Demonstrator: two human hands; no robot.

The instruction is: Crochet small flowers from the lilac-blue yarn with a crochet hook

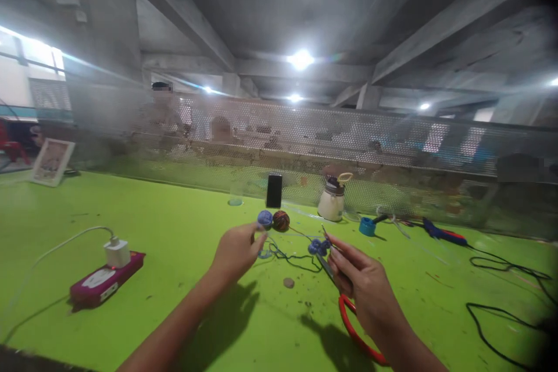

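My right hand is closed around a slim crochet hook, its tip pointing up, and a small blue crocheted piece at the fingertips. Red-handled scissors show below that hand, partly covered by it. My left hand is pinched beside a blue yarn ball. A thin blue strand stretches from those fingers toward the crocheted piece. Touching the blue ball is a dark brown-red yarn ball. Dark green yarn lies in loose loops between my hands.
A magenta power strip with a white charger is at left. Behind the yarn stand a black phone and a cream jar. Blue tape, a blue-red tool and black cable lie right. Mesh partition beyond.
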